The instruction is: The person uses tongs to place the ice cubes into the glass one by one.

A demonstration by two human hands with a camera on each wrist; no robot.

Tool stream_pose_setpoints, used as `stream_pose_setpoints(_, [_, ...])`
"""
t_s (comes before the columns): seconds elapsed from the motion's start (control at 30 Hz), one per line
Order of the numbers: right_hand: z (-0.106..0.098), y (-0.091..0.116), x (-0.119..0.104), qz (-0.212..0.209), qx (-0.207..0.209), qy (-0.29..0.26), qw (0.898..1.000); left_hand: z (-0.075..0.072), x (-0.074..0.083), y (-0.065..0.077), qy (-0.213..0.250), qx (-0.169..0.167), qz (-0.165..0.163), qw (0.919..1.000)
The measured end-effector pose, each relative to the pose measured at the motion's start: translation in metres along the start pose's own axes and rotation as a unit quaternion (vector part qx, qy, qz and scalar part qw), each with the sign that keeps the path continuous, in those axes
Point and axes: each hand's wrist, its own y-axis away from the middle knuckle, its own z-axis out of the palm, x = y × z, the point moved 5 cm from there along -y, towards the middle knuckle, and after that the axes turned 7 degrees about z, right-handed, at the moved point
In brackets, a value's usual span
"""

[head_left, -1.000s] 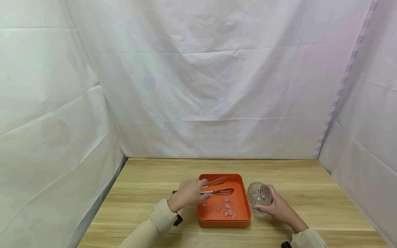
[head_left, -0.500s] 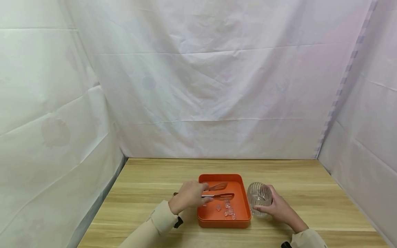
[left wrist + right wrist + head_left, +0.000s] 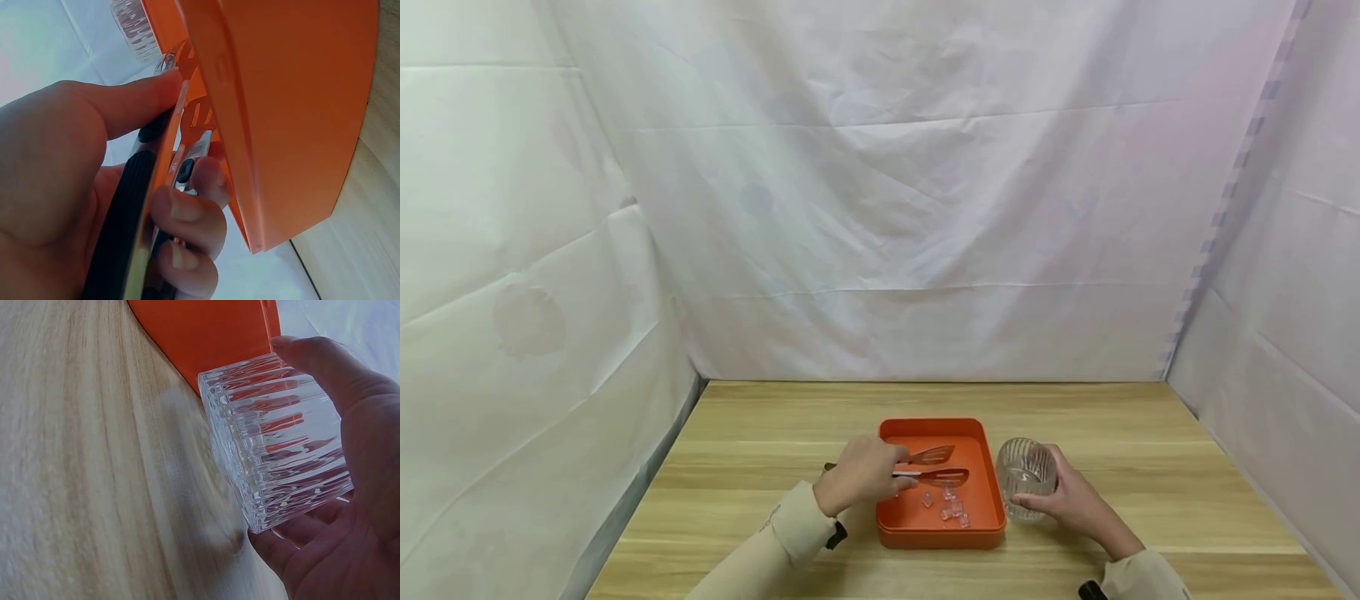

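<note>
My left hand grips a pair of tongs over the left side of an orange tray. Their slotted ends are spread apart inside the tray, above several clear ice-like cubes. In the left wrist view, the thumb presses one black-handled arm and the fingers curl round the other. To the right of the tray, my right hand holds a ribbed clear glass, thumb on the near side and fingers behind. The right wrist view shows the glass with its base just by the tabletop.
The tray stands on a light wooden table, its high wall right beside the glass. White cloth hangs behind the table and along both sides.
The tongs' ends have shifted nearer in the tray and drawn somewhat closer together, with the left hand turning slightly. My right hand and the glass have stayed in place.
</note>
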Motion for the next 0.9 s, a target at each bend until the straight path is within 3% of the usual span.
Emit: stream_pose_setpoints(0.9, [-0.0005,0.0000,0.0005,0.007,0.004,0.000,1.000,0.0000,0.0002,0.0025,0.013,-0.005,0.003,0.9999])
